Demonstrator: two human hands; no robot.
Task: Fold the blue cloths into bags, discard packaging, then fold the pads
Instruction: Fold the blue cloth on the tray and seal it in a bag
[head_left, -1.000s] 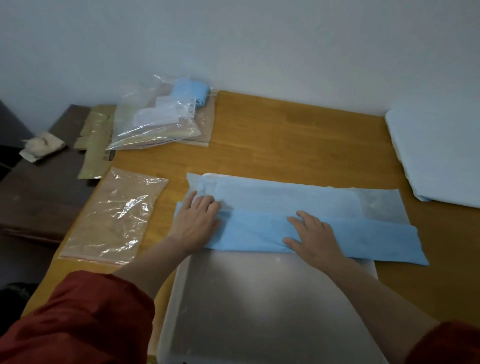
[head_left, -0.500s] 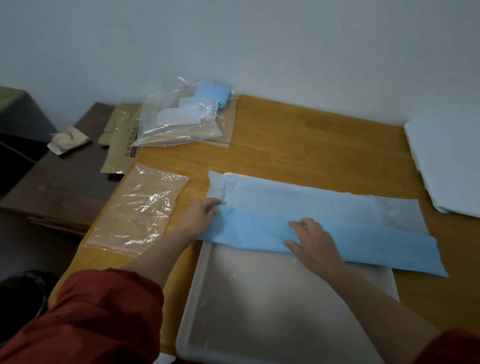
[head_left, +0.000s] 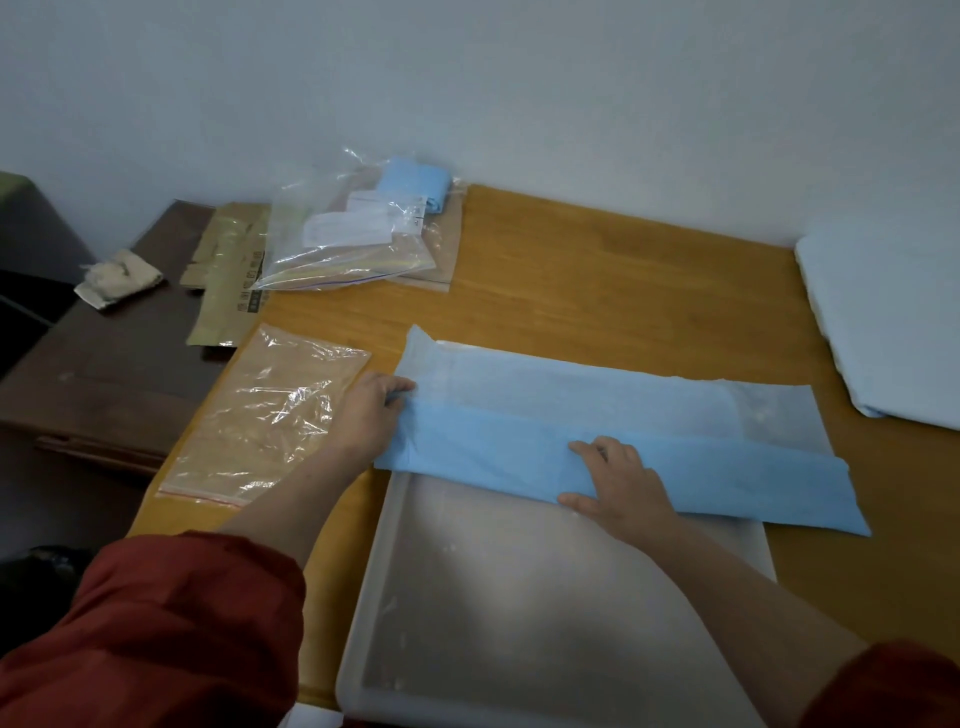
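Note:
A long blue cloth lies across the far end of a white plastic tray, its near edge folded over into a darker blue band. My left hand pinches the cloth's left end between thumb and fingers. Flat on the folded band near its middle lies my right hand, fingers straight, pressing it down. An empty clear zip bag sits on the wooden table just left of my left hand.
At the back left, clear bags hold a folded blue cloth and white labels. Brown packaging hangs over the table's left edge above a dark side table. A pale folded pad lies at the right.
My left hand has slid from flat on the cloth to its left end and now pinches it. The right hand stays pressed on the fold. The view has shifted left.

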